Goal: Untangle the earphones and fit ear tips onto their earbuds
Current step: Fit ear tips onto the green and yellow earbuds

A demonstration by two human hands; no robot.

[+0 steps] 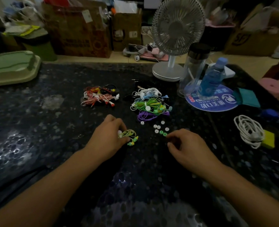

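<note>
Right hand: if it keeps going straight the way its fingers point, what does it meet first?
Most likely the green ear tips just ahead of the right hand, with the white ear tips beyond them; whether a fingertip already touches one is unclear.

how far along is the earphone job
Early on. Done: one yellow-green pair is pulled free of the piles. In hand: the left hand grips it while the right hand reaches the green tips. Left: its earbuds look bare, and two tangled piles wait.

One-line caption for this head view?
Left hand holds yellow-green earphones while right hand reaches a green ear tip on the dark table.
</note>
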